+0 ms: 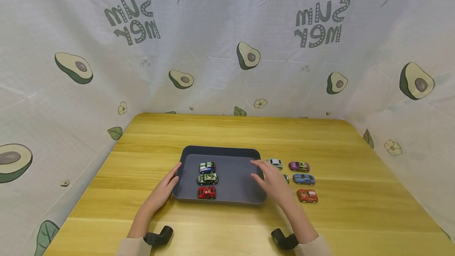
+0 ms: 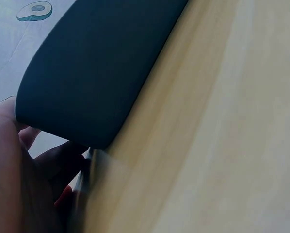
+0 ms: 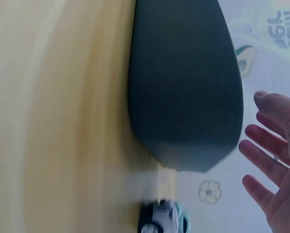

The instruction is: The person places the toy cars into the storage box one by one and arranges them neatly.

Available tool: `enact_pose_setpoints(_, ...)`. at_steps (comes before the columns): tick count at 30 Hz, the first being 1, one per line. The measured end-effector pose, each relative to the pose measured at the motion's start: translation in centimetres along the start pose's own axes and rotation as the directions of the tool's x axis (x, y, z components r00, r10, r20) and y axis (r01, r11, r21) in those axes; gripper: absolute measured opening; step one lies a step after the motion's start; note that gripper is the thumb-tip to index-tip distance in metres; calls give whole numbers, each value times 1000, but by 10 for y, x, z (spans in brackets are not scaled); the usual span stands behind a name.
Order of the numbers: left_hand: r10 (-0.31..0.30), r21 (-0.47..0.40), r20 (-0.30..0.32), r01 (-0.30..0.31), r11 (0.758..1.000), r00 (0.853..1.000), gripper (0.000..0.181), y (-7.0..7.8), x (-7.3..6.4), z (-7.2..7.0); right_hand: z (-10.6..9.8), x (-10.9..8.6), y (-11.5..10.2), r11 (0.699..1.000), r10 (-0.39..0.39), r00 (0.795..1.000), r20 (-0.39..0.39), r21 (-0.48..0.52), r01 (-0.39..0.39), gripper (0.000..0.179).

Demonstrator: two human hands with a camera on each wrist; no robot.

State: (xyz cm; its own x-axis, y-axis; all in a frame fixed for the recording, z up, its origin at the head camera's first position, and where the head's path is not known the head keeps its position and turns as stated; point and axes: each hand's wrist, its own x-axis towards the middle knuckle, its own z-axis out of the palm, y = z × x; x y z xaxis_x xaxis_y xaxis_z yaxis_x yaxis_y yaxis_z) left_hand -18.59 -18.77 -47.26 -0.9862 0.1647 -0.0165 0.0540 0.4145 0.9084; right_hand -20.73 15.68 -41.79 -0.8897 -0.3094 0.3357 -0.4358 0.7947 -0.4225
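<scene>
A dark grey tray (image 1: 234, 177) sits on the wooden table. In its left half, a white, green and blue toy car (image 1: 207, 167), a green camouflage toy car (image 1: 207, 179) and a red toy car (image 1: 207, 192) form a column. My left hand (image 1: 161, 191) rests against the tray's left wall; in the left wrist view its thumb is at the rim and its fingers near the base. Over the right rim, my right hand (image 1: 275, 183) has thumb and fingers spread. The right wrist view shows this hand (image 3: 281, 150) apart from the tray wall, holding nothing.
Right of the tray stand a pale blue car (image 1: 275, 164), a purple car (image 1: 299, 166), a blue car (image 1: 303, 179) and an orange-red car (image 1: 307, 196). A green car (image 1: 286, 178) is partly hidden by my right hand. A printed curtain (image 1: 213, 50) surrounds the table (image 1: 106, 192).
</scene>
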Motion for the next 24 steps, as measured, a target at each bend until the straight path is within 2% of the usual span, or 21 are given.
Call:
enact_pose_setpoints(9,-5,-1,9,5,1000,1000,49,1,0,0,-16,-12,19,999,39,999,-27,23,-38,44)
enact_pose_setpoints(17,-6,4,9,6,1000,1000,49,1,-1,0,-29,-26,38,989,147,989,5,22,-147,47)
enact_pose_setpoints(24,-9,4,7,9,1000,1000,49,2,-1,0,-38,-41,58,985,168,986,8,40,-168,48)
